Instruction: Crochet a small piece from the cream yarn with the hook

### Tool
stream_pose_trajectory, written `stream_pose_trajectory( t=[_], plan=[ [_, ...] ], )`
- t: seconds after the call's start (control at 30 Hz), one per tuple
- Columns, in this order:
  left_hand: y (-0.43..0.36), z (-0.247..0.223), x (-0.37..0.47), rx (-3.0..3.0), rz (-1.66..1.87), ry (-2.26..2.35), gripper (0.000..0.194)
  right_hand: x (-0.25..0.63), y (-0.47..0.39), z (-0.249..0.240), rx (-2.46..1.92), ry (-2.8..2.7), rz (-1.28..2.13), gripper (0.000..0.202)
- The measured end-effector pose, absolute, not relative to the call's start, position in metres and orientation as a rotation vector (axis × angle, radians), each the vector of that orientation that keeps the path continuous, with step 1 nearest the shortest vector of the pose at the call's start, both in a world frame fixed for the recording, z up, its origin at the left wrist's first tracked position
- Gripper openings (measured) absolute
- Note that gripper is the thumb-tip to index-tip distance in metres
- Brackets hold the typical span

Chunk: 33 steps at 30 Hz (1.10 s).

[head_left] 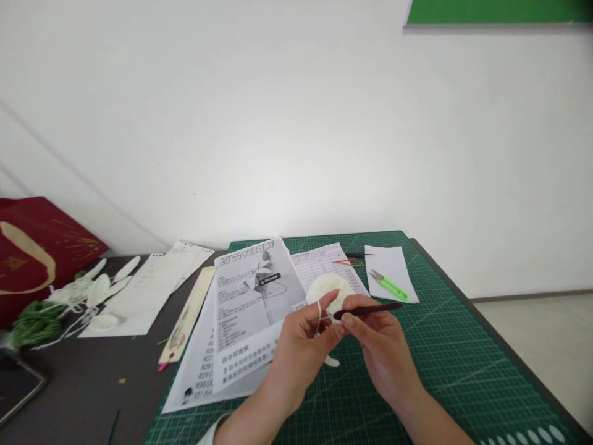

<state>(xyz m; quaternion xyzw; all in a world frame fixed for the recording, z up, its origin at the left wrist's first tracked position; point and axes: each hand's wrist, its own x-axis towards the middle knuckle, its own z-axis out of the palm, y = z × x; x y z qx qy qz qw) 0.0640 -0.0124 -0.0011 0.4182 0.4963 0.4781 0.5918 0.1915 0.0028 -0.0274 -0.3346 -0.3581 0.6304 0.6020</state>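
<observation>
At the mat's right edge: the green cutting mat leaves you open room beside your right forearm; past it, a strip of dark table ends and pale floor drops away.
Wall behind: a smooth white wall bounds your reach forward.
Printed sheets: overlapping printed sheets crowd your left side, touching the mat's bare grid.
Snips: bright green snips lie on a white paper beyond your right hand.
Far left: white petal-shaped pieces, a fuzzy green yarn bundle and a glossy red bag fill that side.
Yarn ball: a soft, cream yarn ball sits just beyond your fingers.
Right hand: your right hand pinches a slim, dark hook between thumb and fingers.
Left hand: your left hand curls, white strand over its forefinger; you cannot tell what the thumb presses.
</observation>
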Motion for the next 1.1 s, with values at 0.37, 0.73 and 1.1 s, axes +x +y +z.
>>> stream_pose_trajectory(
  t=[0.37,0.73,1.1],
  plan=[
    [-0.011,0.01,0.056,1.118,1.072,1.147,0.046,0.195,0.004,-0.026,-0.785,-0.741,1.605,0.018],
    [-0.01,-0.003,0.064,1.139,1.071,1.242,0.045,0.195,0.007,-0.031,-0.879,-0.831,1.591,0.021],
    [-0.007,0.007,0.053,1.115,0.911,1.156,0.054,0.195,0.01,-0.029,-0.906,-0.818,1.517,0.02]
  ],
)
